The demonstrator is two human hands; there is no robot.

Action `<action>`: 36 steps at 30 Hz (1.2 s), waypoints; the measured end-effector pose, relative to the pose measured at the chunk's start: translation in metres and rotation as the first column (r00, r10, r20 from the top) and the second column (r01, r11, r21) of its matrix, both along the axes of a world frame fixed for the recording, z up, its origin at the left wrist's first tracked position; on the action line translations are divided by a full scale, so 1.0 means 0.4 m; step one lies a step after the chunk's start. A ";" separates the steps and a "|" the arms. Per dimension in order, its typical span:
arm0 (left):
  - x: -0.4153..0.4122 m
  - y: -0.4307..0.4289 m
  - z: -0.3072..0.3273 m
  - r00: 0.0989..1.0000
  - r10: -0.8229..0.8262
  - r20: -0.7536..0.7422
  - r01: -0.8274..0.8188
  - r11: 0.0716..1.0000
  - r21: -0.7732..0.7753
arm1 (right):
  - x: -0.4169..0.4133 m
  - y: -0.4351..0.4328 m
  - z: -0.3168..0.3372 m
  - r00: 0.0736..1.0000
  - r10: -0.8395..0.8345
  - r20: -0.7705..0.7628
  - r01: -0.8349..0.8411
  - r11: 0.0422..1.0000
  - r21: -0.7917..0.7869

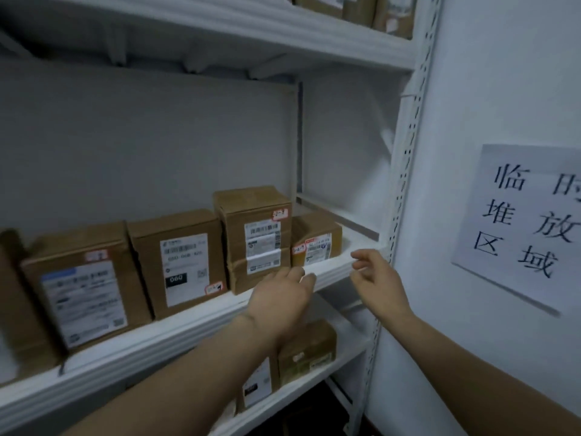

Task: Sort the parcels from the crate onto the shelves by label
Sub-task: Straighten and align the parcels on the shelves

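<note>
Both hands hover empty in front of the middle shelf [141,344]. The left hand [283,297] reaches forward with fingers straight and released, their tips at the shelf's front lip, just below the tall parcel [254,234]. The right hand [374,278] hangs near the lip further right, fingers loosely curled round nothing.

The crate is out of view. The parcels that show already stand on shelves. The middle shelf carries a row of four: a large parcel [85,287] at the left, the 060 parcel [179,262], the tall parcel, and a small parcel [316,239] touching the tall one at the right end, with bare board beyond it. More boxes sit on the lower shelf [317,385] and on the one above.

All are taped brown cardboard, so probably stiff enough to squeeze without crushing, and by their size light to moderate in weight. The plain card should grip well, while the tape bands and glossy labels look slicker. Opposite side faces seem the best hold. The small parcel would likely fit one hand, and the tall one, narrow at the base, looks the likeliest to tip and is best taken low with both hands.

Each front bears a white courier label with barcodes, the print too blurred to read apart from "060", white on black. Small red-bordered stickers carry handwriting — the tall parcel's seems to read "-2-9", the others similar but uncertain. A paper sign [528,215] on the wall reads 临时堆放区域, its second character cut by the frame edge.
</note>
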State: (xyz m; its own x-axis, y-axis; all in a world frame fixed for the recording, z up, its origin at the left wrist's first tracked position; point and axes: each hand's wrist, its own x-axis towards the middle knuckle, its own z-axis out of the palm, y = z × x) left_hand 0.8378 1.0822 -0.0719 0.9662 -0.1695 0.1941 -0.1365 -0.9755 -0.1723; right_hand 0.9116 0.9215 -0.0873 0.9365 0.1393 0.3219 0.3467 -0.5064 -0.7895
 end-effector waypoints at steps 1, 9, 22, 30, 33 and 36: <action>-0.013 0.007 0.028 0.999 0.036 0.003 -0.036 0.999 -0.022 | -0.010 0.012 0.028 1.000 0.030 -0.002 -0.030 0.999 -0.015; -0.219 0.164 0.168 0.924 0.382 0.010 -0.375 0.912 -0.169 | -0.158 0.290 0.172 0.895 0.435 0.104 -0.422 0.898 -0.121; -0.910 0.590 0.163 0.595 0.803 0.045 -0.766 0.583 -0.273 | -0.693 0.841 0.264 0.576 0.787 0.222 -0.797 0.601 -0.059; -1.309 0.815 0.126 0.409 0.911 -0.043 -0.884 0.384 -0.267 | -1.018 1.122 0.264 0.410 0.894 0.180 -0.881 0.440 -0.176; -1.384 0.900 0.108 0.348 0.936 -0.056 -0.907 0.321 -0.274 | -1.081 1.224 0.282 0.355 0.919 0.174 -0.864 0.393 -0.315; -1.429 0.977 0.098 0.297 0.954 -0.040 -0.910 0.270 -0.313 | -1.115 1.329 0.298 0.313 0.942 0.119 -0.778 0.327 -0.536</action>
State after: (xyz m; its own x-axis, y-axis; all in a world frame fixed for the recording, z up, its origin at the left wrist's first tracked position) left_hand 0.2662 1.4729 -0.0329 0.3856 0.9011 0.1982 0.8972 -0.4163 0.1476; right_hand 0.4656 1.4532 0.0319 0.0096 0.9519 0.3061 0.9324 0.1021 -0.3468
